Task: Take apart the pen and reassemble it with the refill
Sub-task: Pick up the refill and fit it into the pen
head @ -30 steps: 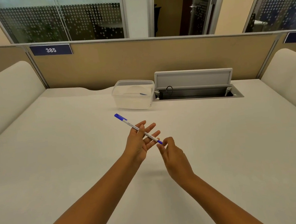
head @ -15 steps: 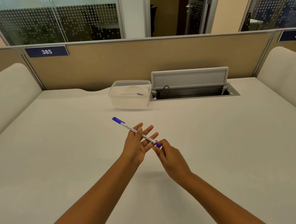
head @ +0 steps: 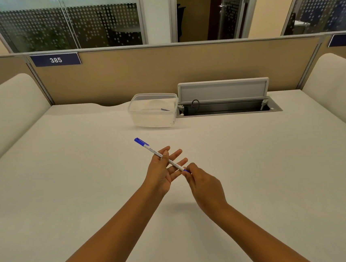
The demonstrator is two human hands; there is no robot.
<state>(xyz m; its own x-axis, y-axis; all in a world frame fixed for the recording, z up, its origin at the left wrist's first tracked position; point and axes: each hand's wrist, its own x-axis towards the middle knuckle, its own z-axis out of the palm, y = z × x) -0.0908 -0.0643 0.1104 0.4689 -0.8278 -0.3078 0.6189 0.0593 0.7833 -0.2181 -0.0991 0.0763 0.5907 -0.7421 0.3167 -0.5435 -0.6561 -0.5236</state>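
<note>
Left hand (head: 160, 172) holds the pen (head: 159, 154) (blue cap pointing away); right hand (head: 205, 186) pinches its near end.

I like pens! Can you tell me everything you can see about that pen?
The pen is slim, with a white, plastic-looking barrel bearing small print too tiny to read, and a blue cap with a clip at its far end. It is held above the table, slanting away to the left. The left hand holds its middle; the right hand pinches its blue near end.

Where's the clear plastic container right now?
In the head view, the clear plastic container sits on the far middle of the desk, directly left of the open cable tray and beyond the pen.
</note>
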